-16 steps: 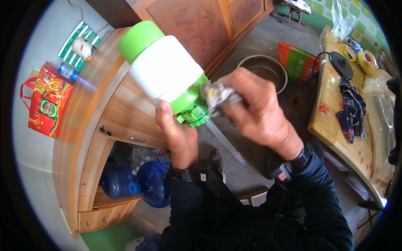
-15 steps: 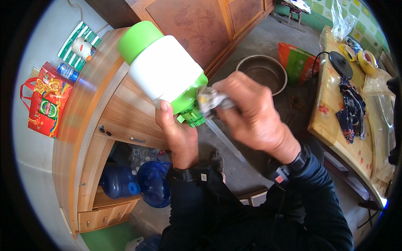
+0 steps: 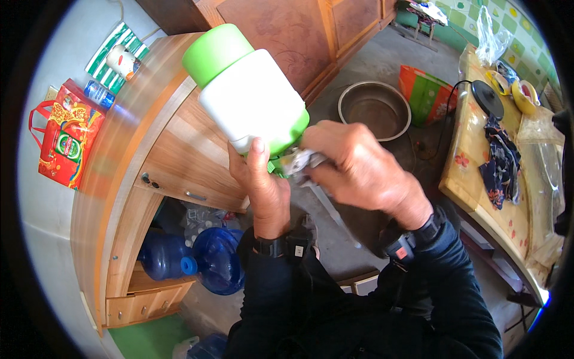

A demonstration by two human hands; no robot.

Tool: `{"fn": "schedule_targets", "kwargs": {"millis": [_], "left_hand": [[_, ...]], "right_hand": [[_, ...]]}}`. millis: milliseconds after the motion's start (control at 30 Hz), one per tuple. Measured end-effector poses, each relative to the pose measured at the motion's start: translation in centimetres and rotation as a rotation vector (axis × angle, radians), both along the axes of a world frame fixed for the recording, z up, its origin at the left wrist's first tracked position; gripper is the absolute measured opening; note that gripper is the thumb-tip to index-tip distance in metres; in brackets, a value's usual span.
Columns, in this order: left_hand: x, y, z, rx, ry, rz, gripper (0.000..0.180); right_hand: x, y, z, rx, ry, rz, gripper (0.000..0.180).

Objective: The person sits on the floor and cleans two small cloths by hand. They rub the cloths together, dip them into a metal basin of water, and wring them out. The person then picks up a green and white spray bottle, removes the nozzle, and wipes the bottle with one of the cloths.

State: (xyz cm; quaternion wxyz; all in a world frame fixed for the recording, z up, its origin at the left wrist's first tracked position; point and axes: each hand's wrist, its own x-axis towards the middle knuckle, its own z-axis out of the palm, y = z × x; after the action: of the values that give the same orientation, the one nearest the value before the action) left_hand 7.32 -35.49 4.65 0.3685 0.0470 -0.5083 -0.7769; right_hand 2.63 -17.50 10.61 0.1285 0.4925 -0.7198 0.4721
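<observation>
My left hand (image 3: 264,190) grips a white and green hand-press water pump (image 3: 254,100) near its lower end, thumb up along the side. The pump is tilted, its wide light-green cap at the upper left and its green collar at the lower right. A pale translucent tube (image 3: 336,210) slants down below it toward the floor. My right hand (image 3: 366,170) pinches a crumpled greyish cloth (image 3: 300,160) against the green toothed end of the pump. That hand is slightly blurred, and the cloth and fingers partly cover the toothed end.
On the left stands a wooden cabinet (image 3: 179,152) with blue water jugs (image 3: 220,261) in and beside its opening. A metal basin (image 3: 374,139) and an orange-green bag (image 3: 426,99) are on the floor. On the right table (image 3: 463,194) lie a dark patterned cloth (image 3: 502,164) and a black round lid (image 3: 487,99).
The pump and my left hand have shifted slightly to the right. The cloth in my right hand has moved from the side of the green collar down to the toothed end.
</observation>
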Motion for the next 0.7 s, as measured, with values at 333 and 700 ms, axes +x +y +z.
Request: {"fn": "schedule_targets", "kwargs": {"millis": [333,700], "left_hand": [[0.6,-0.8,0.6,0.071,-0.036,-0.011,0.088],[0.9,-3.9,2.2,0.067,0.159,0.173,0.103]], "right_hand": [[-1.0,1.9,0.2,-0.202,-0.403,-0.185,0.018],[-1.3,1.6,-0.7,-0.133,-0.349,-0.204,0.016]]}}
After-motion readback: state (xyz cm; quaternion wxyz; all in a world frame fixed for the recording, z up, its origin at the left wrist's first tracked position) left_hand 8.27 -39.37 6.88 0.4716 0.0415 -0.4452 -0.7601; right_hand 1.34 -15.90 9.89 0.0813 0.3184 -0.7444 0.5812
